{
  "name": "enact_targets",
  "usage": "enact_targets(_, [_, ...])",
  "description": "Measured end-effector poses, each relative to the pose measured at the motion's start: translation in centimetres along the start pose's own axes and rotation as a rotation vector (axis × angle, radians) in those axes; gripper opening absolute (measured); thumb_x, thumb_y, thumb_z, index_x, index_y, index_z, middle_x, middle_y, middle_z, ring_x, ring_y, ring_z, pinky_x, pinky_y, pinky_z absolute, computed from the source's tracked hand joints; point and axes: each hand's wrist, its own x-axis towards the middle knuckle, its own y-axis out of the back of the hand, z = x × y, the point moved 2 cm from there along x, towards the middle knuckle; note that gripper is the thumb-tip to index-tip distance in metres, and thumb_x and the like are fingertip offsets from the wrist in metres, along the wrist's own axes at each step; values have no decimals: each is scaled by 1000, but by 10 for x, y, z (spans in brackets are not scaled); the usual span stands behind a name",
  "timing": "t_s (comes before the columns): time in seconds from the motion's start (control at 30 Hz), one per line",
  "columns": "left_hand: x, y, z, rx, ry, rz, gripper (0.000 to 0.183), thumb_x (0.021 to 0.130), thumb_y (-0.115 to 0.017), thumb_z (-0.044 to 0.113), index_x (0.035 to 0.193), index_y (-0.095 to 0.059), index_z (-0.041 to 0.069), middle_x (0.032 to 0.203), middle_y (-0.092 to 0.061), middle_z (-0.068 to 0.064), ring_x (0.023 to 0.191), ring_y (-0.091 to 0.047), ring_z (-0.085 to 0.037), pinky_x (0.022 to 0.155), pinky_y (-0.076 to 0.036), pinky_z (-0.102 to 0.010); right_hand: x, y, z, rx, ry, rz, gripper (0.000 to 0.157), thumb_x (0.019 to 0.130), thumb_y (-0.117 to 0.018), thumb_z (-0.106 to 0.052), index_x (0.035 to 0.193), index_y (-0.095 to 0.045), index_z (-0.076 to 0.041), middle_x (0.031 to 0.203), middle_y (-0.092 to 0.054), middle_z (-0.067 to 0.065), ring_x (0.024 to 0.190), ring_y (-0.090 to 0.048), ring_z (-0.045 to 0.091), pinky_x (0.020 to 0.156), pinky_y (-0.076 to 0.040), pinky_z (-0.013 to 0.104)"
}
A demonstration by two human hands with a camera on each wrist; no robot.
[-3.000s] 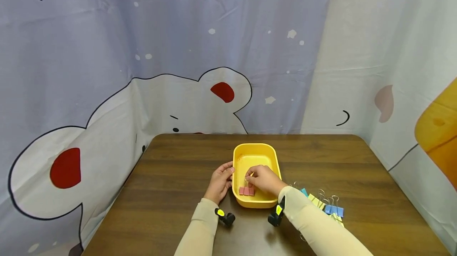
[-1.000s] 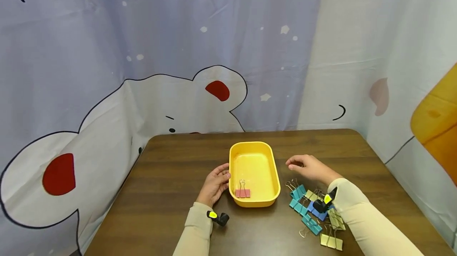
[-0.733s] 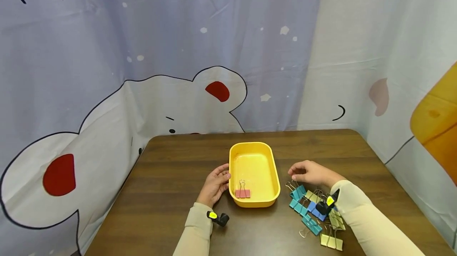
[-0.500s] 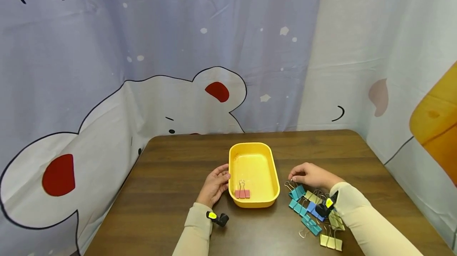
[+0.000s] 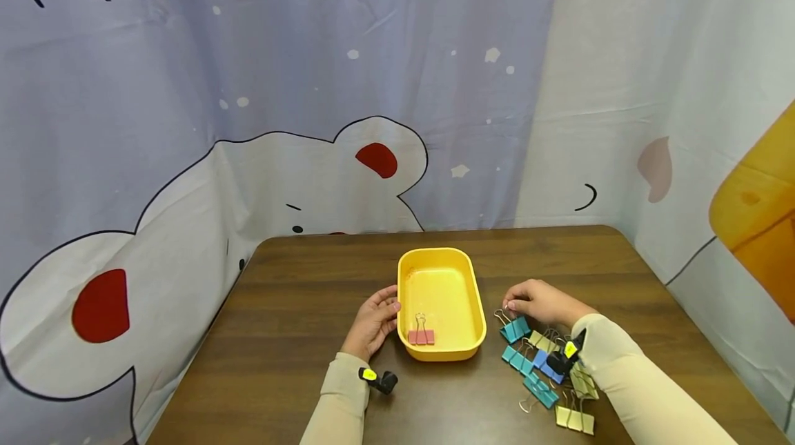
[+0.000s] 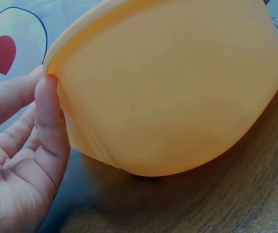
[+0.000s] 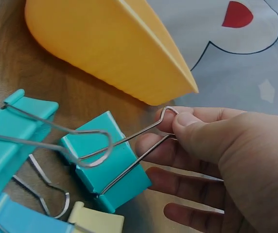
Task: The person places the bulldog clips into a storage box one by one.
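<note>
My left hand (image 5: 373, 321) pinches the left rim of a yellow plastic tub (image 5: 442, 355), thumb inside and fingers outside, as the left wrist view shows. A pink binder clip (image 5: 421, 337) lies inside near the tub's front left corner, wire handles pointing away from me. To the right of the tub, my right hand (image 5: 545, 303) pinches a wire handle of a teal binder clip (image 7: 102, 133) between thumb and index finger. The other fingers of that hand are loosely bent beneath. In the head view this teal clip (image 5: 515, 330) is the farthest of the pile.
Below the right wrist lie more clips: two teal ones, the nearer a teal clip (image 5: 541, 390), plus a blue clip (image 5: 548, 366) and several pale yellow clips (image 5: 574, 421). The brown wooden table (image 5: 310, 376) ends at a printed cloth (image 5: 279, 176) behind.
My right hand has left the pink clip in the tub, moved right, and come down onto the teal clip's handle. That clip has shifted slightly. My left hand stays at the tub's rim.
</note>
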Motion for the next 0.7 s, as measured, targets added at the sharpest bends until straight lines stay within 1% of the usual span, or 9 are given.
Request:
enact_targets(0.2, [1,3,-1,7,3,4,47,99,-56,-6,144,-43,-7,103,-63,-9,76,-65,-11,63,-57,-20,4,10,-7,23,-16,43,17,103,-56,-10,97,-71,-3,83,-69,5,78,-65,19,71,-55,28])
enact_targets(0.33, [1,3,-2,5,-6,-6,46,99,-57,-6,143,-44,-6,102,-62,-8,75,-65,-11,62,-57,-19,8,18,-13,34,-27,80,16,104,-56,-9,98,-70,-4,84,-69,4,79,-65,19,72,-56,29])
enact_targets(0.53, [3,2,-3,-6,-16,-23,45,97,-59,-7,140,-47,-5,101,-63,-8,75,-65,-11,61,-56,-19,17,28,-23,-25,-10,133,15,103,-57,-9,99,-70,-4,82,-69,-1,78,-67,13,72,-58,27])
enact_targets(0.7, [3,3,-4,3,-6,-11,46,98,-58,-6,142,-45,-6,101,-63,-8,75,-64,-11,61,-56,-19,28,32,-35,-64,-1,167,14,102,-59,-9,97,-72,-6,79,-69,-4,75,-67,12,71,-57,28])
